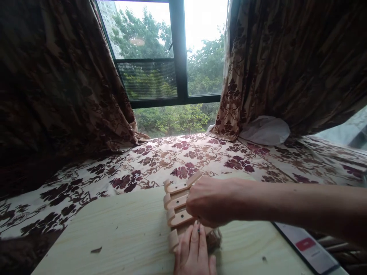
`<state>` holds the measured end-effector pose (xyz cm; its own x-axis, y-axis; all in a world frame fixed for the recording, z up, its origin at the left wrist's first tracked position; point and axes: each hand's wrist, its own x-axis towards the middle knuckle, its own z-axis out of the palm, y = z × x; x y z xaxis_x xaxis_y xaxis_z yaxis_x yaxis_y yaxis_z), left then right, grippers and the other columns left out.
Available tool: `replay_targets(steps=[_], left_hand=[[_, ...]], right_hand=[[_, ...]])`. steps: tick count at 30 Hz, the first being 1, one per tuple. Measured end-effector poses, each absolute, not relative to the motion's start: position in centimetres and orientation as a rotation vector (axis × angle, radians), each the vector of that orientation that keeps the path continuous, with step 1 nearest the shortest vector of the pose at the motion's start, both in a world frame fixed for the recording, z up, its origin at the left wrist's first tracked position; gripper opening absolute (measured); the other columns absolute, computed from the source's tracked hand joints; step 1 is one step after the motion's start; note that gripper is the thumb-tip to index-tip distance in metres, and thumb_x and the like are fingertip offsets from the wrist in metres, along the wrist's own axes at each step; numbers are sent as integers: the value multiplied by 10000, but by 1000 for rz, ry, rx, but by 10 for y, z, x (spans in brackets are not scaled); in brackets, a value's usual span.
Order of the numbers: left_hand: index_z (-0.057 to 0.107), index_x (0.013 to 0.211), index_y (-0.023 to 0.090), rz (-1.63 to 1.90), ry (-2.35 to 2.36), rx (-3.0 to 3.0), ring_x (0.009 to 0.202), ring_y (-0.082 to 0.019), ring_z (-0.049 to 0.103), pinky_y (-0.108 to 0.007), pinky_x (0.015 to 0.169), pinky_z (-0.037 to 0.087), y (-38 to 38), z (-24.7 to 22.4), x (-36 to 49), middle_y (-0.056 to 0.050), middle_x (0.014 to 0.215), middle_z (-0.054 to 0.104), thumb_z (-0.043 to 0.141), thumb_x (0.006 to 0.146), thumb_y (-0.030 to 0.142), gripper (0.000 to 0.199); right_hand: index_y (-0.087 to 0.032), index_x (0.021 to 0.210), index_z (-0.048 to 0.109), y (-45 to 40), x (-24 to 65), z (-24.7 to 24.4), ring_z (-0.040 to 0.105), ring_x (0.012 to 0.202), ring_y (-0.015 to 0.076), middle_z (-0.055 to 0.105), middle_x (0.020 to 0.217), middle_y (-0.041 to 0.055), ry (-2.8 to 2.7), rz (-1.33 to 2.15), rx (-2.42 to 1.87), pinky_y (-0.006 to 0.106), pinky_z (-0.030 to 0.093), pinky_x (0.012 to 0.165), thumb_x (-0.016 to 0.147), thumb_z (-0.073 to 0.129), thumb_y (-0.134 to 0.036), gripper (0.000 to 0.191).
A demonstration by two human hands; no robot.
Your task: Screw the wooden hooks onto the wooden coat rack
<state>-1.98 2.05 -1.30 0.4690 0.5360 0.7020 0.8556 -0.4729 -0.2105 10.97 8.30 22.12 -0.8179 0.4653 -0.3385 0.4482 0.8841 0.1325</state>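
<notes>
A light wooden slatted piece [181,217], with curled ends on its left side and dark screws or holes along its slats, lies on a pale wooden board [123,229]. My left hand [193,250] comes in from the bottom edge, its fingers stretched out and lying on the nearest slat. Between its fingertips a small dark screw head or hole shows. Over the slats' right side, my right hand [208,200] is closed in a fist; whatever it grips is hidden. Its underside is just above the left fingertips.
Beside the slats is a crumpled clear plastic bag [213,240] with brownish contents. A tablet or phone [308,244] with a lit screen lies at the board's right edge. Dark scraps [96,250] dot the board. Behind are floral cloth [183,156], a white bag [266,130], curtains and a window.
</notes>
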Motion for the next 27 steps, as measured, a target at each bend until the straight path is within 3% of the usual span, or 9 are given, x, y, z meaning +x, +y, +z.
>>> replay_targets(steps=[9, 20, 27], left_hand=[[516, 1260, 182, -687, -1195, -2234, 1051, -204, 570, -305, 911, 411, 12, 2, -16, -58, 1118, 663, 490, 858, 352, 438], [597, 1119, 189, -690, -1171, -2225, 999, -204, 599, -303, 851, 439, 14, 3, -19, -50, 1059, 685, 513, 847, 381, 344], [614, 1068, 208, -649, -1218, -2215, 960, -215, 595, -321, 839, 436, 12, 8, -15, -23, 1021, 688, 543, 813, 380, 316]], right_hand=[[-135, 752, 694, 78, 114, 222, 404, 485, 105, 635, 656, 31, 2683, 29, 676, 248, 271, 420, 714, 575, -106, 128], [-132, 693, 683, 76, 113, 208, 443, 482, 108, 596, 559, 32, 2784, -6, 612, 245, 298, 434, 752, 562, -119, 135], [-123, 592, 628, 73, 105, 193, 494, 494, 143, 607, 579, 66, 2826, 107, 600, 276, 310, 433, 673, 600, -61, 105]])
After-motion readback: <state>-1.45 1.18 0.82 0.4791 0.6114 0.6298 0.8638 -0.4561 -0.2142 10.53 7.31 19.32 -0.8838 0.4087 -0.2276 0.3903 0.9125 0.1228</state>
